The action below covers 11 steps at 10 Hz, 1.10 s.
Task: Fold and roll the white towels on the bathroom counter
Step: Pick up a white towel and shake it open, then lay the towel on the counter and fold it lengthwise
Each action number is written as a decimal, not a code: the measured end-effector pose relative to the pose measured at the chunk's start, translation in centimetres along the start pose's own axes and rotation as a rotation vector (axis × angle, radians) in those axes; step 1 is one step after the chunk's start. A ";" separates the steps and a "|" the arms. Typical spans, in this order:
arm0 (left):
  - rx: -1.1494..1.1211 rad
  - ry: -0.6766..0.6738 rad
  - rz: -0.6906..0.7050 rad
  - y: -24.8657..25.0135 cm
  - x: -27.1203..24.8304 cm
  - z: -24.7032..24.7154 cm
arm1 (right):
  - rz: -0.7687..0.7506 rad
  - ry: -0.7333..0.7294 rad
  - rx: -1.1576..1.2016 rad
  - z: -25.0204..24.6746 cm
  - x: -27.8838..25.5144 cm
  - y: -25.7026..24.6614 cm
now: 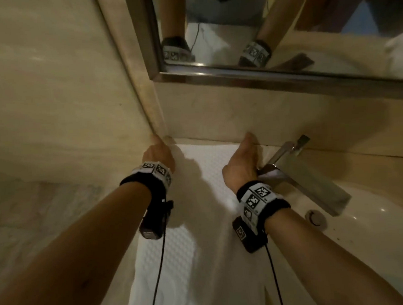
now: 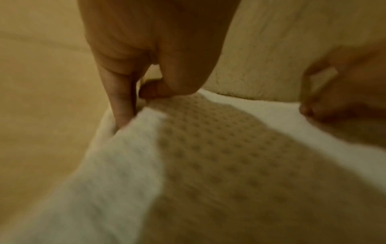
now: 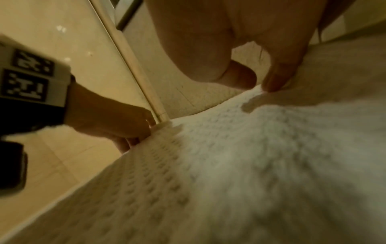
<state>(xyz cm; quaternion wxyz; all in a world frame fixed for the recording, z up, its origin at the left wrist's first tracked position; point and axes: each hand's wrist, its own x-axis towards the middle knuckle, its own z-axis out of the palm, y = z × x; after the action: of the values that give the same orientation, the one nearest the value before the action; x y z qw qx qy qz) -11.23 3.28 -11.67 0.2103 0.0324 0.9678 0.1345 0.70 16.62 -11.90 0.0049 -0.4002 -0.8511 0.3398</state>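
Observation:
A white waffle-textured towel lies stretched along the narrow counter from the back wall toward me. My left hand pinches its far left corner between thumb and fingers, close to the wall corner. My right hand pinches the far right corner near the back wall, just left of the tap. In the left wrist view the towel fills the lower frame, and in the right wrist view the towel does too. The towel's near end hangs over the counter's front edge.
A chrome tap stands right of my right hand, over a white basin with a drain. A framed mirror hangs above the beige backsplash. A marble side wall closes the left.

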 end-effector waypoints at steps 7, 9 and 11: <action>0.402 0.140 0.337 0.8 0.2 -1.8 | -0.038 -0.391 -0.480 1.0 -2.2 0.4; 0.385 0.227 0.356 1.6 1.0 -1.9 | -0.045 -0.465 -0.414 1.1 -0.6 0.9; -0.150 0.035 0.098 0.2 0.7 0.6 | -0.023 -0.468 -0.453 1.1 -0.3 0.2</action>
<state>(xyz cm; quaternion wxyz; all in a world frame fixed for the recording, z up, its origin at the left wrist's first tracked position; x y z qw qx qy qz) -11.64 3.67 -12.48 0.1884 0.0616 0.9558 0.2172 0.75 15.86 -12.72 -0.2761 -0.2924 -0.8876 0.2245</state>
